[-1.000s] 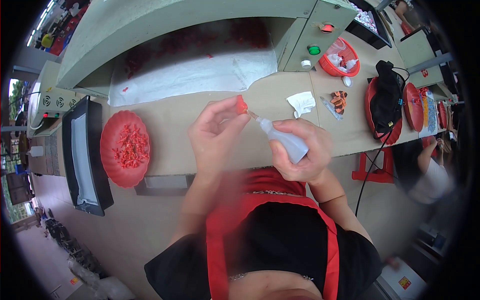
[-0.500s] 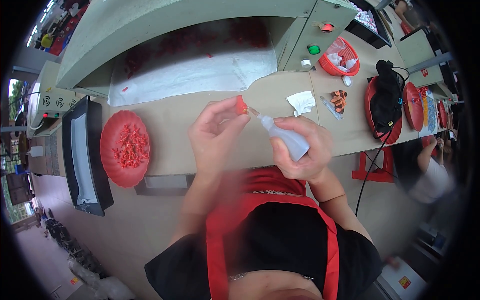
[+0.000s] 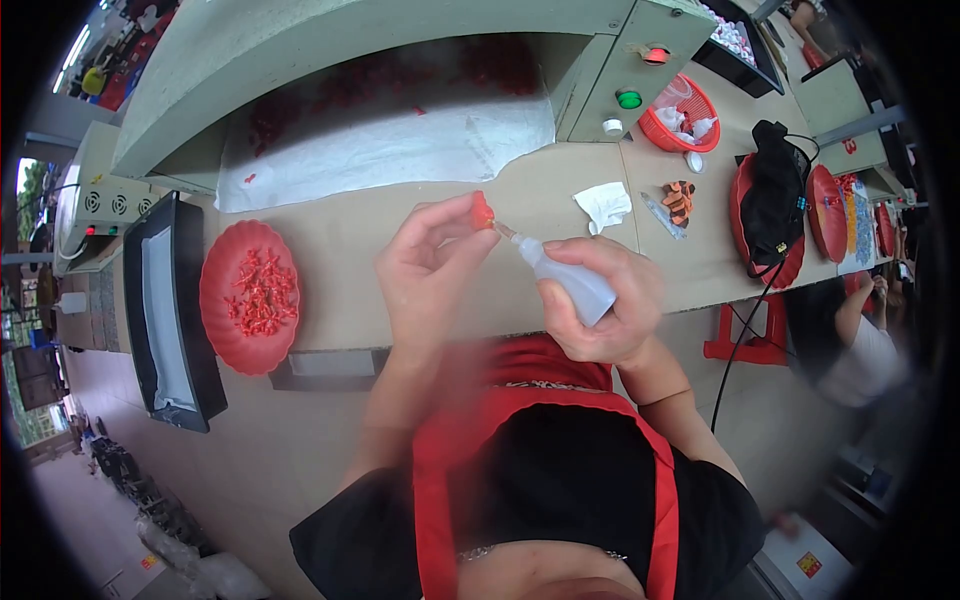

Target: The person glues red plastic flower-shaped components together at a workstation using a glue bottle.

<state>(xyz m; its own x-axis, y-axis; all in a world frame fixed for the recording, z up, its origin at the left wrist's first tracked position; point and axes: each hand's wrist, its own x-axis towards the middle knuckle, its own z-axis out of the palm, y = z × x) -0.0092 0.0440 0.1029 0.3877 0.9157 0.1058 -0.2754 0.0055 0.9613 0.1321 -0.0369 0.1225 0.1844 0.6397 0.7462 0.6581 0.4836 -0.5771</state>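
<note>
Between the thumb and fingers of my left hand (image 3: 432, 250) is a small red piece (image 3: 482, 211), too small to name more closely. My right hand (image 3: 615, 300) is wrapped round a white squeeze bottle (image 3: 575, 285), tilted so its thin nozzle (image 3: 506, 230) points up and left. The nozzle tip is at the red piece; whether it touches, I cannot tell. To the left, a red scalloped tray (image 3: 222, 325) holds a heap of small red pieces (image 3: 262, 290).
A pale green machine (image 3: 350, 30) with a white cloth (image 3: 390, 165) in its opening stands behind. On the right lie a crumpled tissue (image 3: 603, 206), orange-and-black pieces (image 3: 679, 202), a red basket (image 3: 708, 140) and a black bag (image 3: 776, 190). A black tray (image 3: 212, 370) stands far left.
The bottle and my right hand have shifted very slightly left and down. My left hand keeps its pinch on the red piece almost unmoved.
</note>
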